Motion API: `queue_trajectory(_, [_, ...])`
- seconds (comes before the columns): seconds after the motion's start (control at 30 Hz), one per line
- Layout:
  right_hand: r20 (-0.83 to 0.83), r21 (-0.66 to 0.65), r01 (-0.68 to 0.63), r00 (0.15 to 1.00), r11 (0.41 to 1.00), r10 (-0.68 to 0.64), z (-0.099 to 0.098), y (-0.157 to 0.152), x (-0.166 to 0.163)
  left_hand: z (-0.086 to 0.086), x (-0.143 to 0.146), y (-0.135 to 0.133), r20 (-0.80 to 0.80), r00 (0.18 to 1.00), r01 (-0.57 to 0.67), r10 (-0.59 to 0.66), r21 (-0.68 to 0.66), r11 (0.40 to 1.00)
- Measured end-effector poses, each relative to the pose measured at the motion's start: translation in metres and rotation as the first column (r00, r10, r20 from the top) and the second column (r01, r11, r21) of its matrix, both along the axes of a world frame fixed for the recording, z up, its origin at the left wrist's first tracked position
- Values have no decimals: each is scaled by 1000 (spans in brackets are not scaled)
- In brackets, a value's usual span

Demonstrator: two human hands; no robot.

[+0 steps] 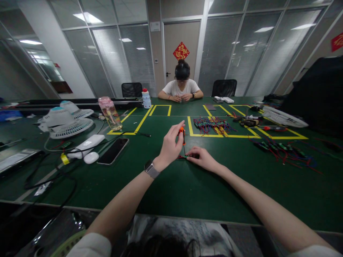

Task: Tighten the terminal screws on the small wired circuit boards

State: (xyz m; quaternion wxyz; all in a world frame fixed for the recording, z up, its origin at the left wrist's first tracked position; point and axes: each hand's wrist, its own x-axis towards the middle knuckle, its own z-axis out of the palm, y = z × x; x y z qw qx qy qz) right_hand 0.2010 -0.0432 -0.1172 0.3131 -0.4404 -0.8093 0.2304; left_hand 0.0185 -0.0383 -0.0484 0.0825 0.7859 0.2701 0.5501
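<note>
My left hand (170,144), with a watch on its wrist, is closed around a small orange-handled screwdriver (182,131) held upright, tip down. The tip meets a small green circuit board with wires (184,156) lying on the green table (187,185). My right hand (202,157) rests on the table just right of that board, fingers pinched on its edge and pressing it down. Both forearms reach in from the bottom of the view.
A pile of wired boards (213,125) lies in a yellow-taped box ahead; more red-wired boards (284,150) lie at right. A phone (113,151), mouse (91,157), fans (68,123) and bottle (110,113) stand at left. A person (180,87) sits across the table.
</note>
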Motion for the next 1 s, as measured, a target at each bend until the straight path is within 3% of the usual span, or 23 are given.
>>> queue_trajectory(0.3, [-7,1,9,1000,1000,-9,1,-1,-1,2,-1,-4,-41,997,-57,58,22,998])
queue_trajectory(0.43, [-6,-3,10,1000,1000,-10,0,0,0,-1,0,0,0,995,98,-98,-81,992])
queue_trajectory(0.63, [-7,3,6,1000,1000,-6,0,0,-1,-3,2,5,127,951,305,-283,-223,926])
queue_trajectory(0.7, [1,1,11,1000,1000,-11,1,-1,0,-2,1,5,149,956,284,-254,-242,928])
queue_trajectory(0.87, [1,-20,16,1000,1000,-16,1,-1,0,3,-2,3,123,992,56,-33,-192,980])
queue_trajectory(0.93, [1,-22,14,1000,1000,-14,1,-1,0,4,-3,3,116,993,42,-19,-200,979])
queue_trajectory(1.0, [2,-19,11,1000,1000,-11,1,-1,0,3,-2,4,135,988,106,-78,-216,971])
